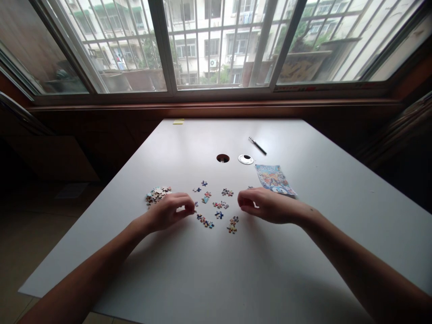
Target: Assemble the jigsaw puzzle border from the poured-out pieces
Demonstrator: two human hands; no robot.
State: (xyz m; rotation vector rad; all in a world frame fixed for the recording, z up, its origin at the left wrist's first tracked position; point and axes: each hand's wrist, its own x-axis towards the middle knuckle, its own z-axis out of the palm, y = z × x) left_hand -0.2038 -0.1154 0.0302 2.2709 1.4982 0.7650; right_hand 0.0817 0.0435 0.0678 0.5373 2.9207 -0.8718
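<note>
Several loose jigsaw pieces (218, 205) lie scattered on the white table (303, 252) between my hands. My left hand (168, 210) rests on the table with its fingers curled, fingertips touching a small piece at its right side. A pile of puzzle pieces (157, 194) sits just behind that hand. My right hand (265, 205) rests palm down with fingers bent, apparently holding nothing, just right of the scattered pieces. A colourful printed puzzle picture (275, 179) lies right behind my right hand.
A black pen (258, 146) lies further back on the table. A round cable hole (222, 158) and its white cap (245, 159) are near the middle. A yellow sticky note (178, 121) sits at the far edge. Barred windows (216, 45) stand behind.
</note>
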